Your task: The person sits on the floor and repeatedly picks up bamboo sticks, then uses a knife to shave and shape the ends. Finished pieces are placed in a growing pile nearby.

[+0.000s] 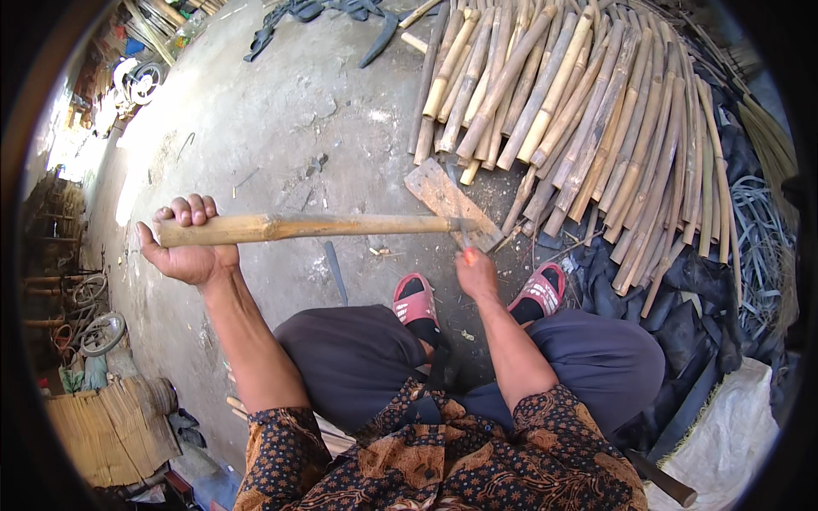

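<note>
A length of bamboo pole (pixel 341 225) lies nearly level in front of me, running from left to right. My left hand (pixel 194 262) is closed around its left end, palm up, fingertips curled over the top. At the far end, my right hand (pixel 477 274) grips a knife with a reddish-orange part showing at its handle. The narrow grey knife blade (pixel 464 234) meets the pole's right tip; how deep it sits cannot be made out. Under that tip a flat, worn board (pixel 433 183) rests slantwise on the floor.
Many cut bamboo poles (pixel 588 111) are heaped at the far right. A dark flat strip (pixel 336 271) lies between my left arm and my sandals. Bluish straps (pixel 758 247) and a white sack (pixel 724 434) are at the right; stacked cardboard-like sheets (pixel 111 434) stand at the lower left.
</note>
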`<state>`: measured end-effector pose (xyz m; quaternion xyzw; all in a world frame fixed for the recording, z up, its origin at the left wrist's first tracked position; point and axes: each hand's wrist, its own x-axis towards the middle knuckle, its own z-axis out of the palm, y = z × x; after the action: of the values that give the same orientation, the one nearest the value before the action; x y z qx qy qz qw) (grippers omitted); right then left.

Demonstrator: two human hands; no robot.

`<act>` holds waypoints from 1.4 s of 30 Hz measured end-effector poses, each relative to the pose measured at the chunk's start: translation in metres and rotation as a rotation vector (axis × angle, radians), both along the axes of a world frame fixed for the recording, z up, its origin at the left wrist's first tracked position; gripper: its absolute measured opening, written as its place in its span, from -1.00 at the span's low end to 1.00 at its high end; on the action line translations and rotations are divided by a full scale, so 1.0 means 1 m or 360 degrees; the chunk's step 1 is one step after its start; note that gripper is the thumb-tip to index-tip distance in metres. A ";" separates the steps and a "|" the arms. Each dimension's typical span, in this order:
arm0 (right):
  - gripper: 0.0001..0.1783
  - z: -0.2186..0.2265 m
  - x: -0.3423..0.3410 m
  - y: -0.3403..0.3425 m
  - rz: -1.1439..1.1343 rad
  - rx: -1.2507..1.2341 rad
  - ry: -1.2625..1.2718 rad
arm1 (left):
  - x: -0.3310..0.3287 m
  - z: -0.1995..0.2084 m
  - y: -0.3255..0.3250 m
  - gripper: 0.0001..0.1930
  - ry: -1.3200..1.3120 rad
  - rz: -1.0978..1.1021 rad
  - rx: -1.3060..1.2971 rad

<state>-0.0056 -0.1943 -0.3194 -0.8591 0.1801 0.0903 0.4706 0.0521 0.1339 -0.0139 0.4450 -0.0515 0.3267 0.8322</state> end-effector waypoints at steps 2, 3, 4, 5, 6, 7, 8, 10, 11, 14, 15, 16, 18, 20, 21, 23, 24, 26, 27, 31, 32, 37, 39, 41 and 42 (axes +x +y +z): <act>-0.65 0.002 0.001 0.000 -0.0204 -0.0065 0.0165 | -0.002 0.003 -0.001 -0.56 0.0045 0.0109 0.0055; -0.64 0.002 0.002 0.000 -0.0050 0.0016 -0.0035 | -0.001 0.003 -0.002 -0.56 0.0111 0.0189 0.0025; -0.64 0.001 0.002 0.000 0.0065 0.0057 -0.0178 | -0.001 0.004 -0.003 -0.57 0.0169 0.0189 0.0012; -0.63 0.001 0.001 0.001 0.0256 0.0083 -0.0193 | -0.002 0.004 -0.003 -0.57 0.0185 0.0163 -0.0042; -0.62 0.000 0.001 0.000 0.0385 0.0103 -0.0291 | -0.001 0.006 -0.004 -0.57 0.0174 0.0111 -0.0060; -0.62 -0.001 0.000 0.002 0.0221 0.0009 -0.0174 | -0.001 0.007 -0.004 -0.56 0.0099 -0.0041 -0.0020; -0.63 -0.002 -0.001 0.000 0.0154 -0.0028 -0.0116 | -0.001 0.008 -0.005 -0.55 0.0069 -0.0052 -0.0014; -0.64 -0.004 -0.002 -0.002 -0.0037 -0.0055 -0.0020 | -0.001 0.008 -0.008 -0.54 0.0056 -0.0012 -0.0056; -0.63 -0.005 -0.003 -0.002 0.0074 -0.0023 -0.0049 | 0.000 0.009 -0.009 -0.54 0.0073 0.0075 -0.0119; -0.62 -0.003 -0.002 -0.006 0.0110 -0.0067 0.0072 | -0.001 0.008 -0.014 -0.52 -0.0100 0.0013 -0.0035; -0.62 -0.001 -0.003 -0.008 0.0179 -0.0040 -0.0070 | -0.003 0.008 -0.016 -0.51 -0.0153 -0.0045 0.0000; -0.62 0.001 -0.002 -0.008 0.0273 0.0012 -0.0133 | -0.003 0.010 -0.017 -0.51 -0.0152 -0.0052 -0.0001; -0.63 0.006 -0.002 -0.012 0.0256 0.0092 -0.0229 | -0.005 0.012 -0.018 -0.52 -0.0059 0.0045 0.0036; -0.63 0.009 -0.003 -0.016 0.0054 -0.0097 0.0124 | -0.006 0.014 -0.017 -0.55 -0.0050 0.0019 0.0046; -0.63 0.009 -0.005 -0.016 -0.0081 -0.0206 0.0272 | -0.006 0.014 -0.017 -0.56 -0.0089 -0.0032 0.0054; -0.65 0.008 -0.006 -0.016 -0.0007 -0.0100 0.0064 | -0.005 0.015 -0.016 -0.58 -0.0104 -0.0176 0.0011; -0.65 0.008 -0.007 -0.017 0.0122 -0.0046 -0.0080 | -0.005 0.015 -0.015 -0.61 -0.0158 -0.0345 0.0011; -0.66 0.008 -0.008 -0.015 0.0197 0.0003 -0.0098 | -0.004 0.016 -0.015 -0.62 -0.0053 -0.0247 -0.0015; -0.67 0.008 -0.007 -0.012 0.0148 0.0005 -0.0065 | -0.004 0.017 -0.015 -0.62 -0.0076 -0.0296 -0.0019; -0.67 0.011 -0.005 -0.009 -0.0118 -0.0116 0.0092 | -0.004 0.017 -0.018 -0.62 0.0023 -0.0052 -0.0085; -0.67 0.011 -0.005 -0.007 -0.0126 -0.0177 0.0011 | -0.004 0.016 -0.019 -0.63 0.0033 -0.0024 -0.0113; -0.67 0.004 -0.013 -0.011 0.0149 -0.0021 -0.0053 | -0.005 0.021 -0.022 -0.60 0.0154 -0.0001 -0.0077; -0.66 0.000 -0.013 -0.019 -0.0109 -0.0090 0.0154 | -0.004 0.023 -0.023 -0.58 0.0270 0.0015 -0.0165; -0.65 -0.001 -0.012 -0.024 -0.0145 -0.0120 0.0105 | -0.005 0.023 -0.023 -0.49 0.0106 -0.0100 -0.0169; -0.64 0.000 -0.013 -0.019 -0.0100 -0.0090 0.0032 | -0.006 0.023 -0.023 -0.47 0.0026 -0.0157 -0.0122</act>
<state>-0.0183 -0.2137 -0.3195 -0.8650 0.2142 0.0791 0.4468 0.0458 0.1110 0.0091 0.4123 -0.0539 0.2834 0.8642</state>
